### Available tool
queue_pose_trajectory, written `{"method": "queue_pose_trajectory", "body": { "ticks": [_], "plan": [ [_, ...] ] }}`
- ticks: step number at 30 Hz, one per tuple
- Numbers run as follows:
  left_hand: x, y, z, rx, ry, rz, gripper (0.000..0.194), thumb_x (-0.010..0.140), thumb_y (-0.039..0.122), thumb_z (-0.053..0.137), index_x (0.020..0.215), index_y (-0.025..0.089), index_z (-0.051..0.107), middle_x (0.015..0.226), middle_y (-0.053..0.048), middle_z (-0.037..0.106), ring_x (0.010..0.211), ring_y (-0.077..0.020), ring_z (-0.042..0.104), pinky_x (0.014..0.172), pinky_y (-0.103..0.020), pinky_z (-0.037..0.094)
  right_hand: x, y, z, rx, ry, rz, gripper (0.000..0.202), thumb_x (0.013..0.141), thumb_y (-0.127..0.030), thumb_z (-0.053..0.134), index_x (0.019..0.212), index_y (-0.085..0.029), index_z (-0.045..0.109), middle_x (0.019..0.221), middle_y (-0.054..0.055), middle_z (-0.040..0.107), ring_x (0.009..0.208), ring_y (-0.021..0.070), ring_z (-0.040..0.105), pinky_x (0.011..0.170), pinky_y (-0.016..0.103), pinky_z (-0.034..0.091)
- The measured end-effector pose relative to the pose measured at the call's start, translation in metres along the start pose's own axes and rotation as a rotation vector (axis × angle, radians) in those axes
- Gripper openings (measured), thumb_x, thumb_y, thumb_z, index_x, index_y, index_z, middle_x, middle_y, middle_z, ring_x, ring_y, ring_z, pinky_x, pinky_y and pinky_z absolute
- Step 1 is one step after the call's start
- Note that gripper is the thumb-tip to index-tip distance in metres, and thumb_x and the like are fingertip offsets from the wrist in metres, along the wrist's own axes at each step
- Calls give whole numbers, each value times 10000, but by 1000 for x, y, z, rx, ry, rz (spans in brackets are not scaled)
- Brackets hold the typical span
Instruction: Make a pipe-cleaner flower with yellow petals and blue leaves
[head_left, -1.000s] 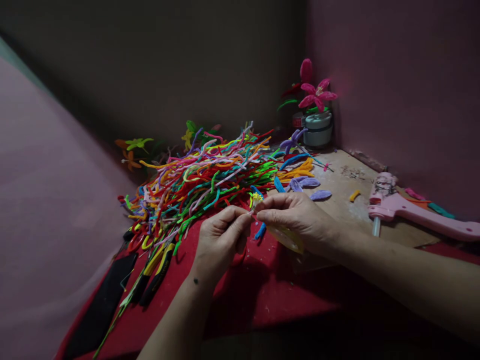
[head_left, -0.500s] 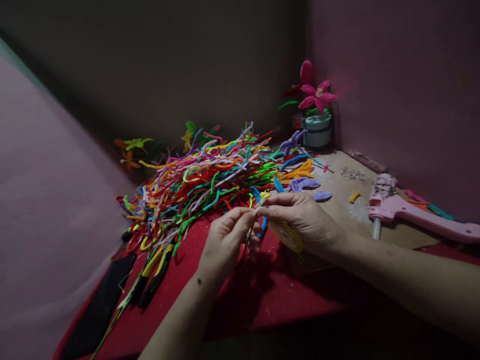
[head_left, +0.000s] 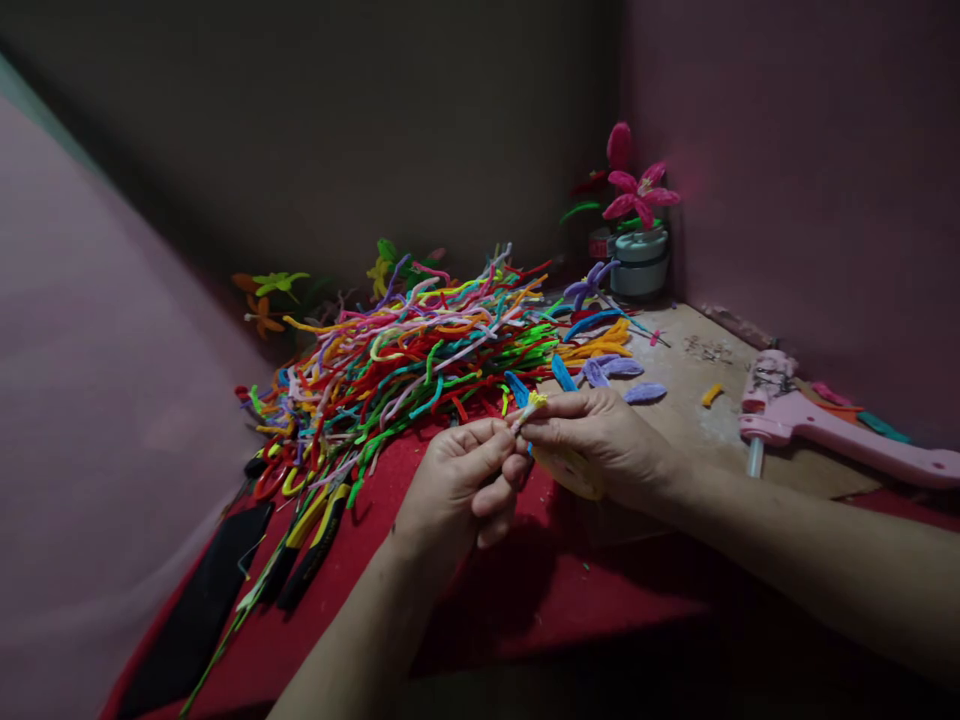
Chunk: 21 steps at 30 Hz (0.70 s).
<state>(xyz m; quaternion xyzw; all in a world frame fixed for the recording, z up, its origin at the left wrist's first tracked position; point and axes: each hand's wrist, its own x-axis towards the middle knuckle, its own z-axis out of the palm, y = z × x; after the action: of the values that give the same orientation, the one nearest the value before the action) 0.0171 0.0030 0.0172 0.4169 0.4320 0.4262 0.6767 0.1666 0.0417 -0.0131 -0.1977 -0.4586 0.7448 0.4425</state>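
Observation:
My left hand [head_left: 461,480] is closed, its thumb and forefinger pinching the base of a small bundle of yellow-tipped flower stamens [head_left: 537,400]. Close against it, my right hand [head_left: 619,440] pinches the pale part just under the yellow tips. A roll of yellowish tape [head_left: 568,473] hangs beneath the right fingers, held in that hand. The fingers hide most of the stem. Just behind the hands lie blue fuzzy petals [head_left: 564,374] and purple petals [head_left: 646,393].
A big heap of coloured pipe cleaners [head_left: 427,350] covers the table's back left. Yellow-black pliers [head_left: 319,545] and a black flat object [head_left: 199,610] lie at left. A pink glue gun [head_left: 847,432] rests on a board [head_left: 686,400] at right. Behind, a pink flower [head_left: 641,195] stands above a grey-blue pot [head_left: 640,265].
The left fingers have curled in, and the dark stem that showed below them is now hidden. The yellow tips have shifted slightly right and down. The view has moved a little.

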Motion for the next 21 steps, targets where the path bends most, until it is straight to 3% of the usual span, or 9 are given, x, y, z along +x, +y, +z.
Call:
{"method": "queue_pose_trajectory", "body": {
  "ticks": [4, 8, 13, 16, 18, 21],
  "plan": [
    [2, 1, -6, -84, -98, -71, 157, 805, 272, 560, 733, 131, 557, 501, 68, 446, 279, 13, 164, 215, -116, 282, 2, 3, -4, 21, -17, 47, 75, 695, -197, 700, 756, -158, 719, 690, 16, 666, 596, 92, 569, 565, 225, 394],
    [2, 1, -5, 2, -89, -57, 203, 813, 298, 538, 693, 135, 545, 432, 82, 407, 252, -1, 189, 217, -138, 291, 1, 3, -4, 1, 4, 9, 66, 685, -204, 708, 707, -142, 711, 658, 14, 654, 573, 86, 553, 564, 225, 391],
    [-1, -2, 5, 428, 128, 147, 213, 829, 307, 517, 699, 141, 546, 435, 47, 488, 331, -45, 410, 343, -147, 356, 0, -2, 2, -39, 87, -32, 71, 674, -208, 704, 652, -141, 692, 610, -9, 620, 537, 78, 519, 550, 229, 383],
    [-2, -4, 10, 608, 274, 303, 118, 794, 248, 572, 741, 142, 575, 486, 50, 501, 401, -34, 449, 409, -129, 360, 0, -4, 6, -24, 141, -46, 78, 634, -214, 730, 625, -146, 692, 587, -27, 596, 518, 66, 494, 555, 231, 386],
    [-2, -4, 9, 562, 271, 312, 119, 795, 241, 571, 728, 142, 573, 492, 53, 493, 394, -28, 438, 400, -126, 353, 0, -4, 6, -40, 142, -51, 95, 619, -228, 741, 642, -143, 707, 607, -15, 605, 541, 74, 505, 560, 235, 389],
    [0, -1, 2, 290, 107, 150, 158, 803, 270, 559, 710, 143, 550, 528, 47, 506, 332, -15, 375, 317, -125, 305, 1, -3, 3, -26, 100, -20, 124, 619, -233, 745, 700, -143, 720, 661, 3, 630, 571, 84, 531, 558, 237, 390]
  ]
}}
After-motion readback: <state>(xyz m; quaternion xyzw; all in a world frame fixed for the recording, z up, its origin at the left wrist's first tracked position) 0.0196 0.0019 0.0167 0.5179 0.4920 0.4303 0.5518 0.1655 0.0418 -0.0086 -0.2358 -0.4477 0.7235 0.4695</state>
